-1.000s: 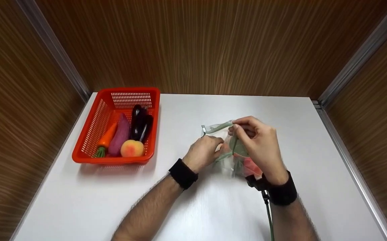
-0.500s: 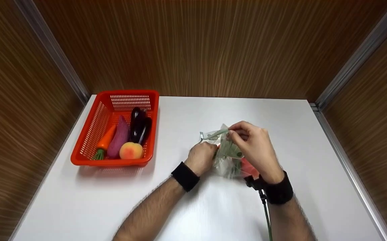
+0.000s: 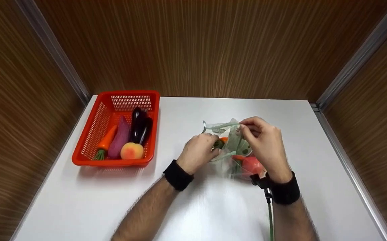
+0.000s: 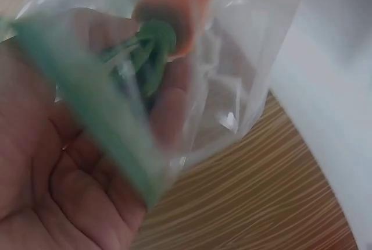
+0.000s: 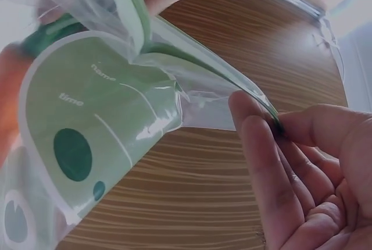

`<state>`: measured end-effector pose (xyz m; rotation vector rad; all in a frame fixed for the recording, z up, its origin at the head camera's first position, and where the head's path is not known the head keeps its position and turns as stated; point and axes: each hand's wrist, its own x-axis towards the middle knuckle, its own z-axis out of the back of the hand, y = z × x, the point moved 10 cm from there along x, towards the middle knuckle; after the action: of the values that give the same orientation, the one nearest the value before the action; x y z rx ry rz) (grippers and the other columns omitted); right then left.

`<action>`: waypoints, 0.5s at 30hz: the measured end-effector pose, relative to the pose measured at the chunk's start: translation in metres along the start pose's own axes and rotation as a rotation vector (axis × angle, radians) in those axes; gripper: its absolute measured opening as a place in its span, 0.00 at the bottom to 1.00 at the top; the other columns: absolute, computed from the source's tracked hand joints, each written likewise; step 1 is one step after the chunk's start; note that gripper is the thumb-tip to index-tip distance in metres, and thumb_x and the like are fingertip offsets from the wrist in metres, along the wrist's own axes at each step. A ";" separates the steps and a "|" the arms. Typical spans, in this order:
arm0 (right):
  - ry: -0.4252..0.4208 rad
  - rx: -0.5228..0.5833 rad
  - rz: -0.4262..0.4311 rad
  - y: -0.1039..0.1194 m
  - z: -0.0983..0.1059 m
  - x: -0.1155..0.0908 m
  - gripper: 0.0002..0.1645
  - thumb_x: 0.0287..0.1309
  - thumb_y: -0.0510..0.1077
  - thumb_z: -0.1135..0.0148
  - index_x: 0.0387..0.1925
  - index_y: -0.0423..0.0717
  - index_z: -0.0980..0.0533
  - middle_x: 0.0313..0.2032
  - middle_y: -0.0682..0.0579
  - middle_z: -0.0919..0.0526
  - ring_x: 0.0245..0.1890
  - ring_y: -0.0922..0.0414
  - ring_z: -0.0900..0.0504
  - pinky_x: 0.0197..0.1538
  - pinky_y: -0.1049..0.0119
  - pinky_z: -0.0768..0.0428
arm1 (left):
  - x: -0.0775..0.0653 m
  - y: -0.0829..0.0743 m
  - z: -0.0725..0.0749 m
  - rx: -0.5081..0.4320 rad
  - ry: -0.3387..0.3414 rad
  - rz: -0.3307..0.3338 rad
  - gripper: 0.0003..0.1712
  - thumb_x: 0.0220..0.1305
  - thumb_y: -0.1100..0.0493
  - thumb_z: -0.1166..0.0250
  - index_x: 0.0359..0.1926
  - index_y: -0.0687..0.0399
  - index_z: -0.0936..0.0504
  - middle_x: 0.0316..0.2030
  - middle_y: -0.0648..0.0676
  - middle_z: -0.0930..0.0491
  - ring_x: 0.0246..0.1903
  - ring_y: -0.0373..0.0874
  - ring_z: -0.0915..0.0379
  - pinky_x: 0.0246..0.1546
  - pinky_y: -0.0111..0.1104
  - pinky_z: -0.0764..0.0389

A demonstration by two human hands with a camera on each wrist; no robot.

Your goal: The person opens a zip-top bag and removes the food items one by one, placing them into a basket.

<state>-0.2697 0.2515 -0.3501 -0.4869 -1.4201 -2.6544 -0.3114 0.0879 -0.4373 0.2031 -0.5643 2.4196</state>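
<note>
My left hand (image 3: pixel 198 150) reaches into the mouth of a clear zip bag (image 3: pixel 225 129) with green printing. Through the plastic in the left wrist view, its fingers curl about the green top of an orange carrot (image 4: pixel 174 17). My right hand (image 3: pixel 263 142) pinches the bag's green zip edge between thumb and fingertips, drawing that corner up, as the right wrist view shows (image 5: pixel 308 174). A round pinkish-red fruit (image 3: pixel 252 165) lies in the lower part of the bag, partly behind the right wrist. The printed label (image 5: pixel 93 122) reads "name" and "time".
At the left stands a red plastic basket (image 3: pixel 76 154) holding a carrot (image 3: pixel 108 137), a purple sweet potato (image 3: pixel 120 137), dark eggplants (image 3: pixel 136 130) and a peach (image 3: pixel 132 151). Wood-grain panels (image 3: pixel 193 50) enclose the white table (image 3: pixel 186 110). A cable (image 3: pixel 270 214) trails from the right wrist.
My left hand dips at the bag's mouth, then draws back slightly left, with the carrot's green top now showing by its fingers. The right hand lifts the zip edge up and to the right.
</note>
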 end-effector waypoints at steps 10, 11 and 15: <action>-0.127 0.031 0.031 -0.004 0.021 0.001 0.09 0.83 0.34 0.32 0.52 0.34 0.08 0.46 0.33 0.02 0.41 0.75 0.06 0.46 0.84 0.11 | -0.012 0.001 0.049 -0.157 -0.038 0.008 0.06 0.77 0.64 0.23 0.52 0.56 0.07 0.48 0.56 0.03 0.50 0.51 0.05 0.53 0.47 0.03; -0.137 0.037 0.034 -0.004 0.023 0.001 0.09 0.83 0.34 0.32 0.52 0.34 0.09 0.46 0.33 0.03 0.40 0.79 0.08 0.46 0.84 0.11 | -0.014 0.001 0.053 -0.172 -0.038 0.010 0.07 0.77 0.65 0.23 0.52 0.56 0.07 0.49 0.56 0.03 0.50 0.51 0.05 0.54 0.47 0.03; -0.167 0.048 0.038 -0.003 0.028 0.001 0.09 0.83 0.35 0.31 0.52 0.34 0.08 0.46 0.33 0.02 0.39 0.82 0.10 0.46 0.85 0.12 | -0.020 0.004 0.071 -0.214 -0.048 0.007 0.09 0.78 0.64 0.23 0.55 0.57 0.06 0.51 0.58 0.02 0.52 0.51 0.05 0.58 0.48 0.03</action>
<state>-0.2653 0.2761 -0.3378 -0.7386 -1.4979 -2.5964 -0.2975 0.0424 -0.3803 0.1680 -0.8407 2.3453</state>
